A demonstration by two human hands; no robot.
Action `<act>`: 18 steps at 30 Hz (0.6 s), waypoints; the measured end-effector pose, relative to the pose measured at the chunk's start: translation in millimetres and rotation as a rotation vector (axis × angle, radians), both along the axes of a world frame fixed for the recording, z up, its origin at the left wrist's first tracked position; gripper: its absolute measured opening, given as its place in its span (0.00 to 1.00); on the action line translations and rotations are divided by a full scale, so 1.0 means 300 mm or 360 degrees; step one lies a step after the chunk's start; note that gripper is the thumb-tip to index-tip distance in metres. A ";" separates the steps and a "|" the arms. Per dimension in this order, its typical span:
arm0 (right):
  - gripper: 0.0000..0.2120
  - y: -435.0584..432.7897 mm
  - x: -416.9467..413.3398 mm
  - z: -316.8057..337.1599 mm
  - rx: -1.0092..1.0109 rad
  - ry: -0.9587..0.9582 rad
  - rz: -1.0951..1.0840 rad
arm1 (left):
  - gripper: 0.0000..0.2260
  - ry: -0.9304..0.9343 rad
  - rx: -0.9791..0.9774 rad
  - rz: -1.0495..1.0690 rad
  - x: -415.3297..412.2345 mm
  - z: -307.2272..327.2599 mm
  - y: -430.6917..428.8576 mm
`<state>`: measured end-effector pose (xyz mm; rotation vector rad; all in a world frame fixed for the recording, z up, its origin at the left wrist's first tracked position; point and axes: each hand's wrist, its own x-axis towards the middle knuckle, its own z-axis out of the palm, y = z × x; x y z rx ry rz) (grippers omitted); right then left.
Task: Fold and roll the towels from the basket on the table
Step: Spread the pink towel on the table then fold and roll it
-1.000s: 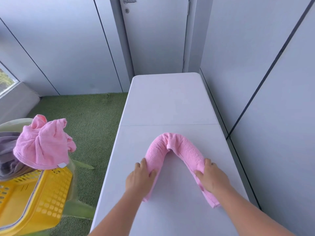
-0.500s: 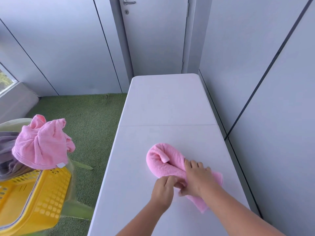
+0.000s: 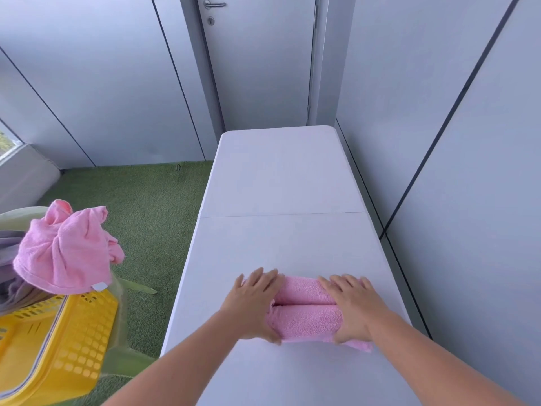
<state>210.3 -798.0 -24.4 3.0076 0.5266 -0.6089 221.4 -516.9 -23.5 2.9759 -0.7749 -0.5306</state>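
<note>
1. Basket [image 3: 58, 341] of yellow lattice plastic stands left of the table, with a crumpled pink towel [image 3: 64, 253] heaped on top.
2. Left hand [image 3: 251, 306] lies flat, fingers spread, on the left end of the doubled terry towel roll [image 3: 304, 313].
3. Right hand [image 3: 354, 309] presses the right end, fingers straight.
4. Smooth white table [image 3: 281, 177] bears this roll on its near half, beside the grey wall [image 3: 468, 200].

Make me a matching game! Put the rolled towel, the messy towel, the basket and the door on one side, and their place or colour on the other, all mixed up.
1. rolled towel
2. messy towel
3. basket
4. door

A. yellow
B. shut, beyond the table's far end
C. heaped on the basket
D. on the table, under the left hand and right hand

Pairs: 1-D, 2-C, 3-A, 4-B.
</note>
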 end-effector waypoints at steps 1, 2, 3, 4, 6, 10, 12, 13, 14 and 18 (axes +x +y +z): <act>0.63 -0.022 -0.002 0.002 -0.0002 0.0022 -0.0039 | 0.62 0.0028 0.0021 0.0038 0.000 0.003 0.025; 0.64 -0.036 -0.006 0.006 0.0000 0.0048 -0.0074 | 0.62 0.0048 0.0030 0.0067 -0.003 0.007 0.044; 0.64 -0.044 -0.008 0.010 0.0000 0.0079 -0.0093 | 0.62 0.0060 0.0025 0.0089 -0.007 0.010 0.055; 0.64 -0.045 -0.008 0.015 0.0000 0.0094 -0.0093 | 0.62 0.0067 0.0011 0.0108 -0.011 0.012 0.057; 0.61 -0.033 -0.005 0.018 -0.0004 0.0084 -0.0063 | 0.59 0.0055 -0.0027 0.0141 -0.021 0.017 0.043; 0.52 -0.007 0.010 0.040 0.0007 -0.0011 -0.0002 | 0.53 -0.0012 -0.0101 0.0252 -0.040 0.033 0.028; 0.50 0.006 0.029 0.077 0.0022 -0.0079 0.0060 | 0.52 -0.0066 -0.0128 0.0327 -0.057 0.059 0.045; 0.49 0.017 0.043 0.104 0.0027 -0.0126 0.0105 | 0.52 -0.0104 -0.0143 0.0374 -0.068 0.078 0.059; 0.49 0.031 0.060 0.136 0.0044 -0.0174 0.0144 | 0.52 -0.0144 -0.0153 0.0416 -0.075 0.103 0.073; 0.48 0.133 0.132 0.272 0.0090 -0.0348 0.0341 | 0.53 -0.0310 -0.0171 0.0618 -0.119 0.227 0.161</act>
